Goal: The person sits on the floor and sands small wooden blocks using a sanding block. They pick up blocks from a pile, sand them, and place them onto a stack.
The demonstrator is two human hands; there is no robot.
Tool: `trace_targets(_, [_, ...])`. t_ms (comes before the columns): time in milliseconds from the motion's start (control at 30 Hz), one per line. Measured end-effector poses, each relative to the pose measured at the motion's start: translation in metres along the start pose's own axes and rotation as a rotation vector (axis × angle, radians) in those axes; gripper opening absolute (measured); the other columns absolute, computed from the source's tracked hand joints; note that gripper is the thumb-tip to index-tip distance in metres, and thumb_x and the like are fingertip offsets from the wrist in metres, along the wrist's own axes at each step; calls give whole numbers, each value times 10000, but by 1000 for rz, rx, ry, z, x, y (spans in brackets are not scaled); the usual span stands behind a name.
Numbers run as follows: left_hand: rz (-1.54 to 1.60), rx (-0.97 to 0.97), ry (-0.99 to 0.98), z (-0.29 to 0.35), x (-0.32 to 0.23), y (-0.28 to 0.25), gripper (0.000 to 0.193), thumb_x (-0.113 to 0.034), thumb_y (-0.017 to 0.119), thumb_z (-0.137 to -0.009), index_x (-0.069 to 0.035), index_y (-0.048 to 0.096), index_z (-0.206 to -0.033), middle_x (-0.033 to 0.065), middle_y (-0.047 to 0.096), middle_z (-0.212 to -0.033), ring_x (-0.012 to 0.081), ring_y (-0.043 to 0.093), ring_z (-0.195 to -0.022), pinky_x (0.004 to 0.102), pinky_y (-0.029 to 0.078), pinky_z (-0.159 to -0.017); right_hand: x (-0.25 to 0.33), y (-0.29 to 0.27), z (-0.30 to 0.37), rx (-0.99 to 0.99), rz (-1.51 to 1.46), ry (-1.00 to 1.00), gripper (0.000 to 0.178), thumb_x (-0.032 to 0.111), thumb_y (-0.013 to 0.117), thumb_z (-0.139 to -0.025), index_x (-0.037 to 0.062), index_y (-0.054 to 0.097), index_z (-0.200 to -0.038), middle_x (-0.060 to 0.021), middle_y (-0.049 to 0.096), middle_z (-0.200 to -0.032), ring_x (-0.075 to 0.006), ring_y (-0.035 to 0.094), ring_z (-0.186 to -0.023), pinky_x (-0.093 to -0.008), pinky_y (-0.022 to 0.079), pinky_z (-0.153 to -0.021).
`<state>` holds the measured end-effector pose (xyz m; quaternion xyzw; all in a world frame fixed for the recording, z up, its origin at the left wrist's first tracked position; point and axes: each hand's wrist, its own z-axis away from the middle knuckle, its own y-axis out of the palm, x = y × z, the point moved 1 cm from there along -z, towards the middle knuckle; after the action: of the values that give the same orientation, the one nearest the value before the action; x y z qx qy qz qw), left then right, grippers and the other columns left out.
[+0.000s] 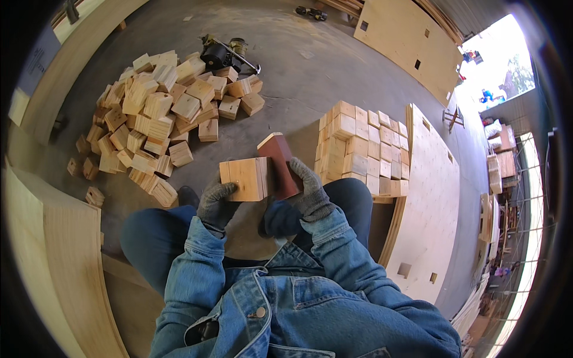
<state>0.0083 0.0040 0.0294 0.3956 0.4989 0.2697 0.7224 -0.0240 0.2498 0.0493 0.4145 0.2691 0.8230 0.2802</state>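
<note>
- Head view, left hand: The left hand [216,206], gloved in grey, is closed around the lower left of a pale wooden block [242,179]. The block is held in front of the body, up and to the right of that hand.
- Head view, right hand: The right hand [309,190], also gloved, is closed on the right side of a red-brown block [280,167]. This block is located to the left of that hand.
- Governing relation (judged): The broad face of the red-brown block is set alongside the right end of the wooden block. Its long axis is directed away from the body, with the far end tilted left. Whether contact is made cannot be told. The right hand is the nearer to that end.
- Surroundings: A loose pile [158,101] of blocks is seen on the floor [286,74] at far left; a neat stack [364,146] is placed at right.
</note>
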Motion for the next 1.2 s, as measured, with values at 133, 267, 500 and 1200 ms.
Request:
trace_targets(133, [7,14,70,-3,-4,-2,686,-209,740,-889,37,459,-1464,175,622,-1343,306,617,-1240,454,489,-1090,6,4,16,247,-39,25,487,264,647,-1013,-17,537,-1396,-182,657,-1302,-306,680,-1134,-431,570,-1000])
trace_targets(267, [252,-119,45,-3,-4,-8,659,-288,722,-918,14,482,-1453,172,627,-1347,305,629,-1224,445,508,-1070,12,20,30,330,171,-35,576,276,673,-991,-25,481,-1443,-175,657,-1255,-269,687,-1076,-401,576,-935])
trace_targets(500, [245,-176,76,-10,8,-21,704,-590,525,-998,-91,483,-1493,141,596,-1409,333,600,-1273,543,491,-1077,-6,35,34,265,278,-41,641,239,695,-964,-49,442,-1478,-178,636,-1296,-259,664,-1144,-356,533,-1004])
trace_targets(1200, [306,-84,88,-10,10,-15,683,-565,546,-1016,-101,458,-1508,169,575,-1425,364,570,-1310,554,502,-1075,-17,78,53,19,961,-537,636,196,759,-940,-43,489,-1463,-199,570,-1397,-295,581,-1260,-394,491,-1048])
